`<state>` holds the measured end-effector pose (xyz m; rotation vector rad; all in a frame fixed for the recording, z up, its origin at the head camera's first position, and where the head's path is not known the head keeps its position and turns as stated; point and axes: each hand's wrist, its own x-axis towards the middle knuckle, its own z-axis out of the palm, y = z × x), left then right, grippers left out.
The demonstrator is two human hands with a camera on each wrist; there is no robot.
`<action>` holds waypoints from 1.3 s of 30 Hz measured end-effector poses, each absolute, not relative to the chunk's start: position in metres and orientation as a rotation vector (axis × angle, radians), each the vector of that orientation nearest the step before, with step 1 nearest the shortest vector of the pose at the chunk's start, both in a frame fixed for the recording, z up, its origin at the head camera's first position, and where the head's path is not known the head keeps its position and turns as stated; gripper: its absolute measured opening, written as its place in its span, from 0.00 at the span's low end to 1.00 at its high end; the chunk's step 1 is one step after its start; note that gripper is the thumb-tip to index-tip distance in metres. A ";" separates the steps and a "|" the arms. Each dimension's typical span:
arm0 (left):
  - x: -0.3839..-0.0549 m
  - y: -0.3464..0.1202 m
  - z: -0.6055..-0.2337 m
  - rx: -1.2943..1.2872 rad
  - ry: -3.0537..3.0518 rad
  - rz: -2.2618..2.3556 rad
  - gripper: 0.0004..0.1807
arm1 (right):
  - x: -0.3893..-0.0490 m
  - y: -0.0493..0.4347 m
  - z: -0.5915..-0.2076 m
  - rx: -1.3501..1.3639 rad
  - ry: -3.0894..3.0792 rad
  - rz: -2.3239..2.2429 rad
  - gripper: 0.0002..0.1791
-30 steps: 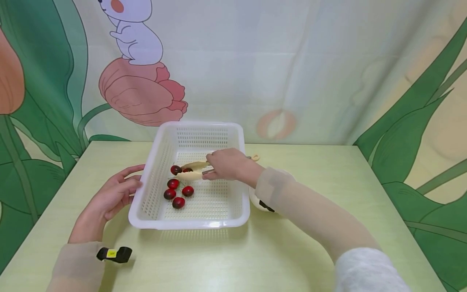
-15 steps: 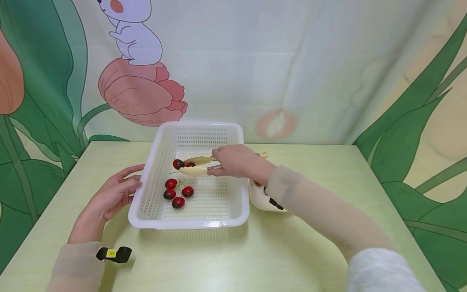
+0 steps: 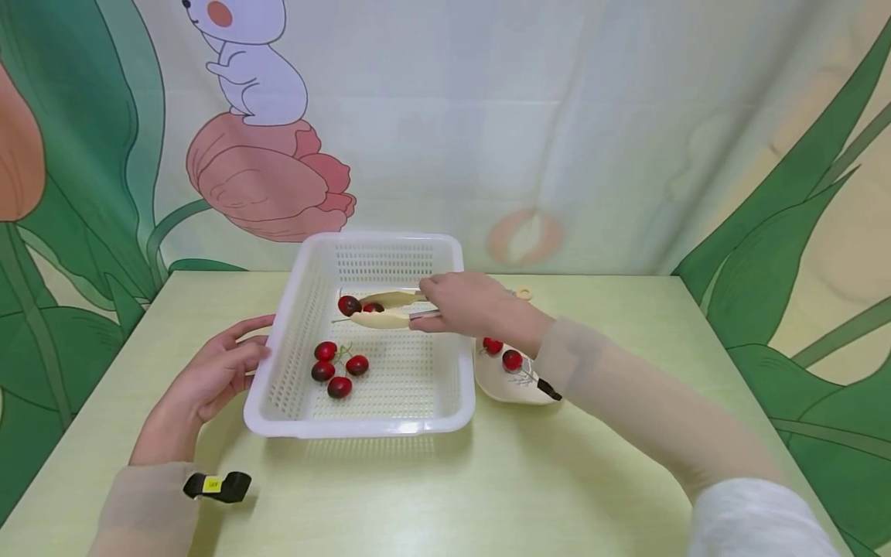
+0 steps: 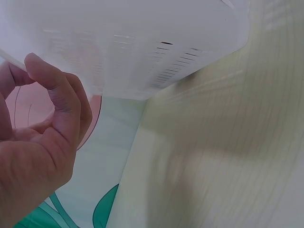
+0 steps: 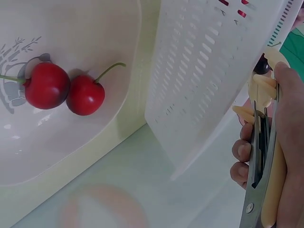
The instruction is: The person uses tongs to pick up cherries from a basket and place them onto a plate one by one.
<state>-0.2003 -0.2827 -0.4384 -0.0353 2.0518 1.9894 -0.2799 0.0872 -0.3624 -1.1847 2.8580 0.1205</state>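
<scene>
My right hand (image 3: 473, 303) grips cream-tipped metal tongs (image 3: 386, 319) over a white perforated plastic basket (image 3: 362, 427). Between the tong tips sits a dark red cherry (image 3: 374, 308), partly hidden, with another cherry (image 3: 349, 305) right at their ends. Several more cherries (image 3: 339, 387) with green stems lie together on the basket floor at the left. My left hand (image 3: 216, 367) holds the basket's left rim, its curled fingers showing at the edge in the left wrist view. To the basket's right is a white dish (image 3: 515, 393) bearing red cherries (image 5: 47, 86), partly covered by my right forearm.
The basket and dish stand side by side on a pale yellow-green table (image 3: 390, 503). Behind the table's far edge hangs a printed curtain (image 3: 599, 155) with plants and a cartoon animal. The basket's raised walls surround the tong tips.
My right hand has moved the tongs rightward and slightly back, and the two cherries at the tips moved along, away from the group. More of the dish shows. My left hand has stayed put.
</scene>
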 end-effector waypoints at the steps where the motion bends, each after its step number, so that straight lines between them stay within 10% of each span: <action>1: -0.200 -0.283 -0.439 -0.033 2.053 1.988 0.36 | -0.279 0.089 -0.362 -1.187 2.861 0.126 0.31; 39: -0.201 -0.283 -0.439 -0.053 2.049 1.991 0.37 | -0.263 0.136 -0.363 -1.091 2.925 -0.079 0.30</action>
